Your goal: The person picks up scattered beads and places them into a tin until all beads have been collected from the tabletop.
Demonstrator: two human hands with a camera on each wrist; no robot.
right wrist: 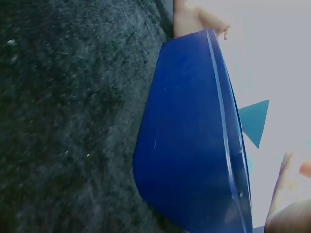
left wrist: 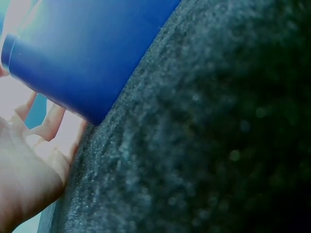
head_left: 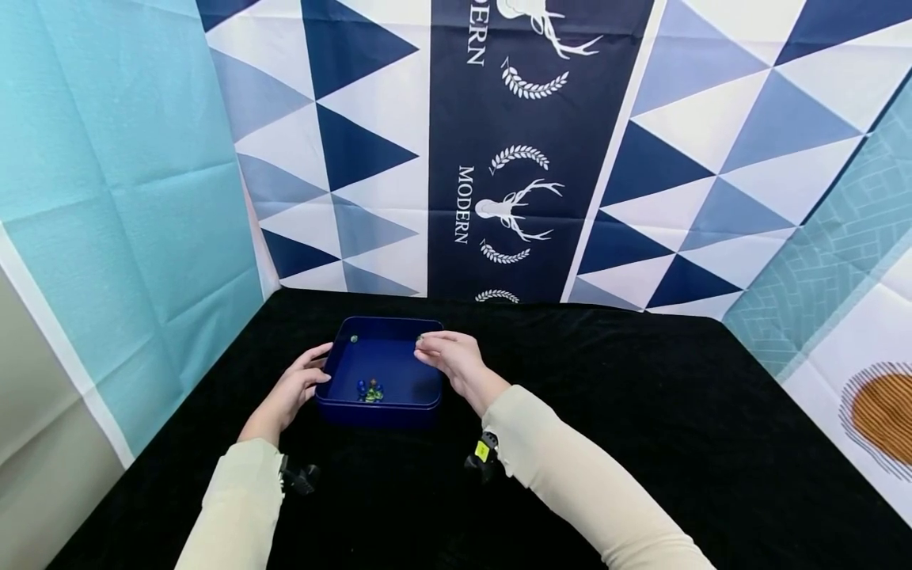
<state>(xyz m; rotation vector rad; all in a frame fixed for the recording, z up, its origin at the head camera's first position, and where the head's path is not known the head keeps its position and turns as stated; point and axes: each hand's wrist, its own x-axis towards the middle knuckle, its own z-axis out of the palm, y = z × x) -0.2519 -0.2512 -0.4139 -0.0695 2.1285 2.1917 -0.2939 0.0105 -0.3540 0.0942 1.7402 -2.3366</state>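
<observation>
A blue rectangular box (head_left: 385,360) with a raised rim stands open on the black cloth. Several small glass marbles (head_left: 370,393), blue, yellow-green and orange, cluster inside near its front wall. A lone greenish marble (head_left: 354,339) lies in the back left corner. My left hand (head_left: 288,392) touches the outer left wall with extended fingers, thumb by the rim; the left wrist view shows its palm beside the blue side (left wrist: 92,53). At the right rim, my right hand (head_left: 456,360) pinches a small greenish marble (head_left: 419,339) between thumb and fingertips, largely hidden by them.
Black cloth (head_left: 606,427) covers the table around the box. A patterned curtain with triangles and deer heads (head_left: 506,210) hangs behind, and a turquoise one (head_left: 128,158) at the left. Each wrist carries a small black camera (head_left: 302,479) below its sleeve.
</observation>
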